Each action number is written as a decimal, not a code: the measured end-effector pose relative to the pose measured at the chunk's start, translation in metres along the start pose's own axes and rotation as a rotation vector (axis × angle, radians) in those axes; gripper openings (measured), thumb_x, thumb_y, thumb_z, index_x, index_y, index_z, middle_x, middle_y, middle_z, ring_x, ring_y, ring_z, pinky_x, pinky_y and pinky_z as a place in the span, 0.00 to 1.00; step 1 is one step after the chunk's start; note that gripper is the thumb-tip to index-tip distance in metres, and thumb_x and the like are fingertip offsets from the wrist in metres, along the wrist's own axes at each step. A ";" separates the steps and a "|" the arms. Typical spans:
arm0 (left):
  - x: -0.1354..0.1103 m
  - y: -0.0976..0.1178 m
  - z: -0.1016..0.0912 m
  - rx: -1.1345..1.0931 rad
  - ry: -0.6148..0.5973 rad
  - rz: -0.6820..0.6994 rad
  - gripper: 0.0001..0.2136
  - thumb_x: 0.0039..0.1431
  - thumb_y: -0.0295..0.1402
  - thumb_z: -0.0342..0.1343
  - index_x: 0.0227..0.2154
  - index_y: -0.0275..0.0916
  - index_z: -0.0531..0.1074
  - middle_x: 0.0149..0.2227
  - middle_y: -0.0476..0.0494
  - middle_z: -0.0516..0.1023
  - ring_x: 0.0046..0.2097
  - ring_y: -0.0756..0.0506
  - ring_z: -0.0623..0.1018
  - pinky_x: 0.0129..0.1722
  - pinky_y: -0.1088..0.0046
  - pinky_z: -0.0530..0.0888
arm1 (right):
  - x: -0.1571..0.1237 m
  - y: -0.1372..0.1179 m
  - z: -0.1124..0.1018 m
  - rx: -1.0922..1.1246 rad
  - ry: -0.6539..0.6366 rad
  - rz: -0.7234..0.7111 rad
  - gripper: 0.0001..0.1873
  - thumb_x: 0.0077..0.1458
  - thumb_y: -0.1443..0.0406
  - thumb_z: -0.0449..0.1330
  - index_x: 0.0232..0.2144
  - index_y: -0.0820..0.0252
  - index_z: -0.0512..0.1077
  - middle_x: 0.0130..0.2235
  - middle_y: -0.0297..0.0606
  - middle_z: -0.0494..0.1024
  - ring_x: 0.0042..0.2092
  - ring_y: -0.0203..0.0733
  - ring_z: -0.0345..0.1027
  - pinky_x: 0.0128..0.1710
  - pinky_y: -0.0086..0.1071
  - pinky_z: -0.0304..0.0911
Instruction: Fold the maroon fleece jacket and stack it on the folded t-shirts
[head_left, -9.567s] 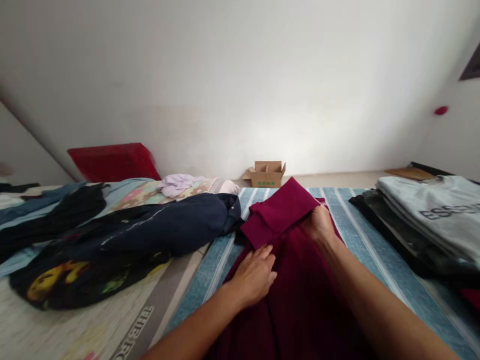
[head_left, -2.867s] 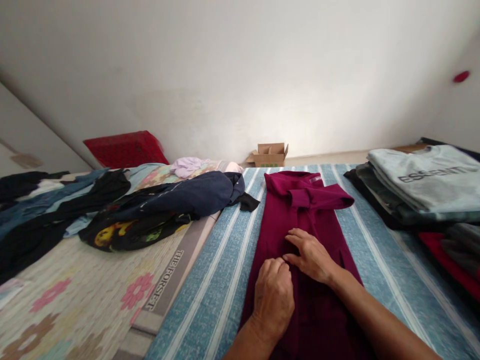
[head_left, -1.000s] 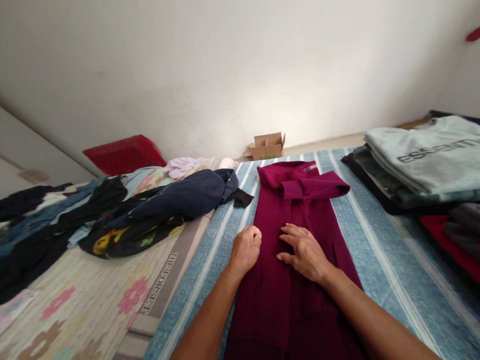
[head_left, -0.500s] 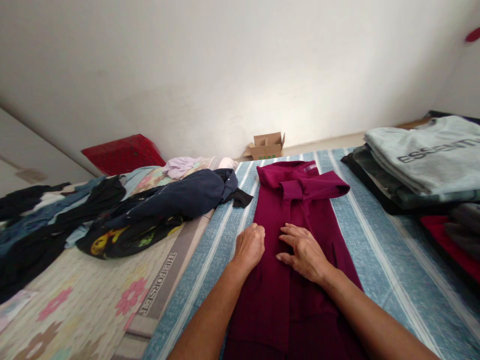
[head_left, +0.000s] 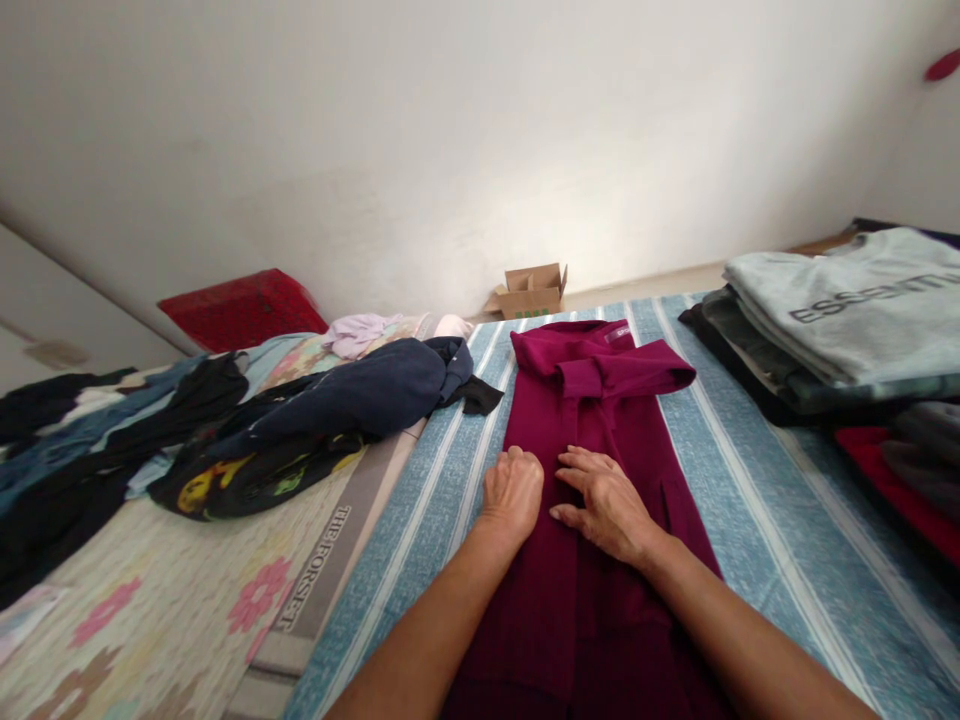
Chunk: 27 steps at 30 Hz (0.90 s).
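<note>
A wine-red garment (head_left: 600, 430) lies lengthwise in front of me, with a looped fabric band across its far end and a small label at the top edge. My left hand (head_left: 514, 488) rests on its left part as a closed fist, knuckles up; the fingertips are underneath and hidden, so what they hold, if anything, does not show. Just to the right, my right hand (head_left: 604, 500) lies on the cloth, palm down, its fingers stretched out and slightly apart. Around both hands the fabric looks fairly smooth.
Blue striped cloth (head_left: 405, 540) spreads under the garment. To the left are heaped dark clothes (head_left: 360, 395) on a flowered sheet (head_left: 187, 570). Folded clothes, topped by a grey shirt (head_left: 847, 320), are stacked at right. Beyond stand a cardboard box (head_left: 532, 292) and a red box (head_left: 244, 310).
My left fist has shifted to the right over the garment, closer to my right hand. The right hand stays nearly in place, and the garment's far end looks the same.
</note>
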<state>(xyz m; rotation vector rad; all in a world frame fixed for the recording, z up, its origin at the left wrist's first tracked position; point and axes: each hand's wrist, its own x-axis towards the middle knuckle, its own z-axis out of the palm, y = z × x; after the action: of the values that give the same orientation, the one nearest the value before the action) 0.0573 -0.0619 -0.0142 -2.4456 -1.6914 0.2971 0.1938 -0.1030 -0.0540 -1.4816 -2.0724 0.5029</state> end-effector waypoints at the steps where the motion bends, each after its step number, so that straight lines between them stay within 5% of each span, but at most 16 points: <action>1: 0.001 0.001 0.000 0.003 -0.002 0.007 0.16 0.58 0.18 0.39 0.38 0.29 0.72 0.38 0.32 0.73 0.43 0.39 0.75 0.37 0.65 0.73 | 0.000 0.000 0.000 0.000 -0.001 0.001 0.22 0.48 0.58 0.62 0.45 0.63 0.73 0.56 0.47 0.67 0.60 0.49 0.53 0.58 0.40 0.49; 15: -0.003 -0.045 0.000 -0.269 0.064 -0.106 0.11 0.58 0.25 0.43 0.29 0.37 0.71 0.31 0.44 0.75 0.35 0.47 0.75 0.34 0.73 0.65 | 0.000 -0.002 -0.001 0.030 0.002 0.023 0.22 0.49 0.58 0.62 0.45 0.63 0.74 0.56 0.46 0.67 0.60 0.49 0.53 0.58 0.41 0.49; 21: -0.010 -0.038 0.005 -0.355 0.080 0.076 0.10 0.57 0.24 0.44 0.25 0.38 0.68 0.30 0.47 0.73 0.33 0.50 0.73 0.34 0.76 0.64 | 0.001 0.001 0.001 0.035 0.004 0.021 0.23 0.48 0.57 0.62 0.45 0.63 0.74 0.56 0.46 0.67 0.60 0.48 0.54 0.58 0.40 0.49; 27: -0.017 -0.028 0.007 -0.170 0.053 0.265 0.10 0.60 0.27 0.42 0.30 0.38 0.68 0.32 0.44 0.72 0.35 0.46 0.73 0.35 0.72 0.67 | 0.001 0.002 0.003 0.033 0.011 0.013 0.24 0.47 0.57 0.63 0.46 0.63 0.73 0.56 0.47 0.67 0.60 0.49 0.54 0.58 0.41 0.49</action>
<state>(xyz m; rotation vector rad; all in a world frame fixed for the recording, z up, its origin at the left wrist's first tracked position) 0.0246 -0.0675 -0.0134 -2.7786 -1.4250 0.1200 0.1937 -0.1009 -0.0571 -1.4772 -2.0374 0.5301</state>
